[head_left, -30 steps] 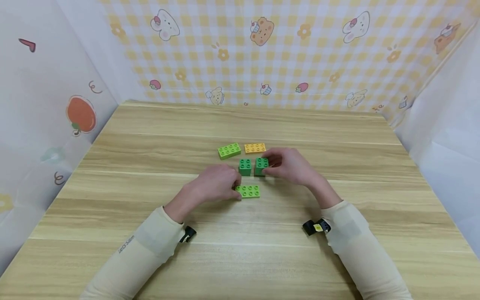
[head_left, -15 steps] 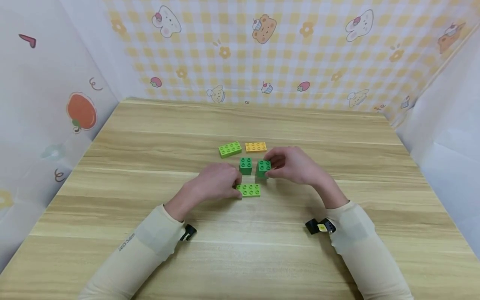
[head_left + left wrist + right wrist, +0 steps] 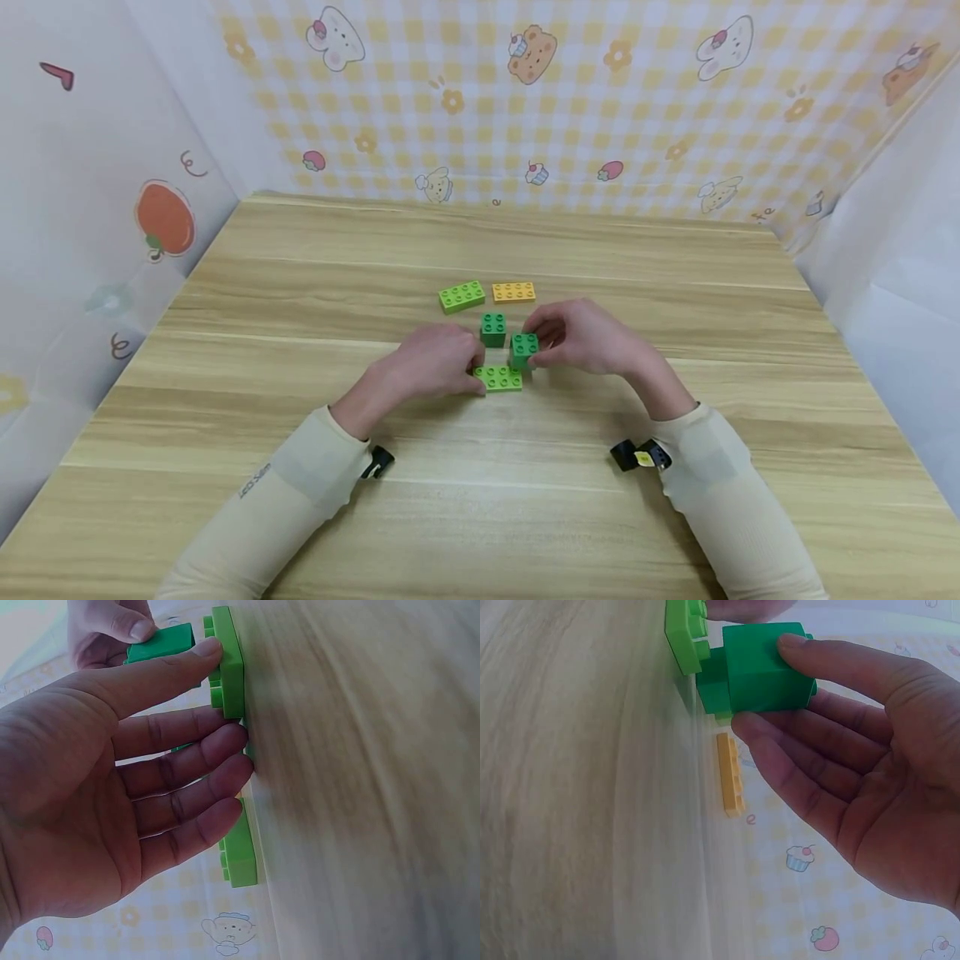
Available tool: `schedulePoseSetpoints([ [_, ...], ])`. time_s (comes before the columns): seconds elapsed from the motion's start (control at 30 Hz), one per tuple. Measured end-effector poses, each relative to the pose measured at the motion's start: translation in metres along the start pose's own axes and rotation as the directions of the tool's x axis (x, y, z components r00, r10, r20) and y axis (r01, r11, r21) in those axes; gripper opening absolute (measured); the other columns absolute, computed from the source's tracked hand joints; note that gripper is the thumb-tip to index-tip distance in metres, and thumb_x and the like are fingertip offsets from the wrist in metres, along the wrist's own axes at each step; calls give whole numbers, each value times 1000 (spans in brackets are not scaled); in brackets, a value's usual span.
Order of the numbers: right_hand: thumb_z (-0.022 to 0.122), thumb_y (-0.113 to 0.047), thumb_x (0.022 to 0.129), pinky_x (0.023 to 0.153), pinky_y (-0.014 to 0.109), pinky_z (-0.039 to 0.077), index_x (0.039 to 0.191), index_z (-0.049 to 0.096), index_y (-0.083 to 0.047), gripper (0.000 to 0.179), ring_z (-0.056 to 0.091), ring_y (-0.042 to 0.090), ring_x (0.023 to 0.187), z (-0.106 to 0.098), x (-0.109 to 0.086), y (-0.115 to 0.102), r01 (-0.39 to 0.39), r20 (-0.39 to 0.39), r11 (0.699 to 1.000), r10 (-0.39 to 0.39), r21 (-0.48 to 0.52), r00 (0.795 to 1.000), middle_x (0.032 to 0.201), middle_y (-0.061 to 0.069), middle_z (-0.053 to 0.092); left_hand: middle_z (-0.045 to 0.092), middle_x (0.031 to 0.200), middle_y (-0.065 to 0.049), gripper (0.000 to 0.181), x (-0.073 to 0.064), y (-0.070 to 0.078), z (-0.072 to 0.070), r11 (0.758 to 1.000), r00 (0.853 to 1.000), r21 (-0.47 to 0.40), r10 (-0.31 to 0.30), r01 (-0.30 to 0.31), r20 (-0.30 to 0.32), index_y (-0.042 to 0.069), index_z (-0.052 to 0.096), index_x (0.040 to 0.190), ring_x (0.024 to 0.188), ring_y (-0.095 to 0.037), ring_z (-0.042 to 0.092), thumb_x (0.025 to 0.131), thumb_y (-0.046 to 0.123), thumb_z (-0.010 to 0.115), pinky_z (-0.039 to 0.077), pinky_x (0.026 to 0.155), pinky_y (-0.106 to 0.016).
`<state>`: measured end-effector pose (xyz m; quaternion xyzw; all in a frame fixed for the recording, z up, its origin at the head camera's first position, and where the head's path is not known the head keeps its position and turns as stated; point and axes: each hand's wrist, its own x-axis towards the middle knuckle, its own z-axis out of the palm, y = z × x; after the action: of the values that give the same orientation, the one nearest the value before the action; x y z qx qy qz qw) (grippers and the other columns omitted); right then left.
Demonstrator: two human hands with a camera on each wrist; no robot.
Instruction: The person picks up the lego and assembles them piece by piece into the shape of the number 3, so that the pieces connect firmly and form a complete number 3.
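Hands (image 3: 435,360) (image 3: 588,337) on lime brick (image 3: 501,380) and green block (image 3: 523,349)

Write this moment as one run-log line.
left hand: pinches nearest lime brick | right hand: holds green four-stud brick aloft | beyond: second green brick, farther lime brick, orange brick

A pale wood-grain counter (image 3: 480,533) meets a yellow-and-white checked backdrop (image 3: 570,108) printed with cartoon animals (image 3: 532,55); a white left panel (image 3: 67,158) bears a red fruit print (image 3: 166,219), opposite a creased white right panel (image 3: 900,250).
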<state>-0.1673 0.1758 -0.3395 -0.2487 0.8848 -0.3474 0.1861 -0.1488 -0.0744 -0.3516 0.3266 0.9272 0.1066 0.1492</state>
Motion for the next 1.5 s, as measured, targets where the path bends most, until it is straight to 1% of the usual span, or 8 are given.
schedulePoseSetpoints([
  [0.2,87,-12,87,88,35,61,117,74,-6,34,72,16,95,4,1,-1,18,26,1000,-19,12,999,105,4,78,59,74,5,25,0,0,0,1000,1000,8,0,0,-1,17,71,81,68,-11,50,90,37,84,37,60,-27],
  [0.37,87,-12,87,88,34,61,116,74,-6,33,72,16,96,7,2,-3,27,38,999,-28,19,999,104,4,78,56,72,5,27,0,0,0,1000,1000,12,0,0,0,17,69,79,66,-11,48,90,37,84,36,59,-27],
  [0.8,88,-10,86,88,34,61,114,75,-6,31,73,15,96,10,3,-6,54,38,998,-55,16,998,105,4,77,55,70,6,27,-1,0,-1,1000,1000,10,-3,3,2,16,70,80,65,-10,48,90,37,84,35,59,-27],
  [1.07,88,-11,86,89,34,61,115,75,-5,32,73,15,97,12,4,-3,70,44,997,-71,23,997,106,5,77,52,68,6,29,0,0,0,1000,1000,7,-8,8,5,16,69,78,64,-10,46,91,38,84,33,59,-27],
  [1.37,88,-11,86,89,34,61,115,75,-6,32,72,15,97,14,5,-3,92,48,995,-94,32,994,107,4,77,57,70,5,27,0,0,0,1000,1000,6,-14,14,1,16,71,80,66,-11,48,90,38,84,36,59,-27],
  [1.5,87,-10,86,89,34,61,116,74,-6,32,72,15,98,14,5,-3,93,53,995,-95,41,994,107,5,77,57,71,6,28,0,0,0,1000,1000,6,-16,16,-1,17,70,79,66,-11,48,90,38,85,35,59,-27],
])
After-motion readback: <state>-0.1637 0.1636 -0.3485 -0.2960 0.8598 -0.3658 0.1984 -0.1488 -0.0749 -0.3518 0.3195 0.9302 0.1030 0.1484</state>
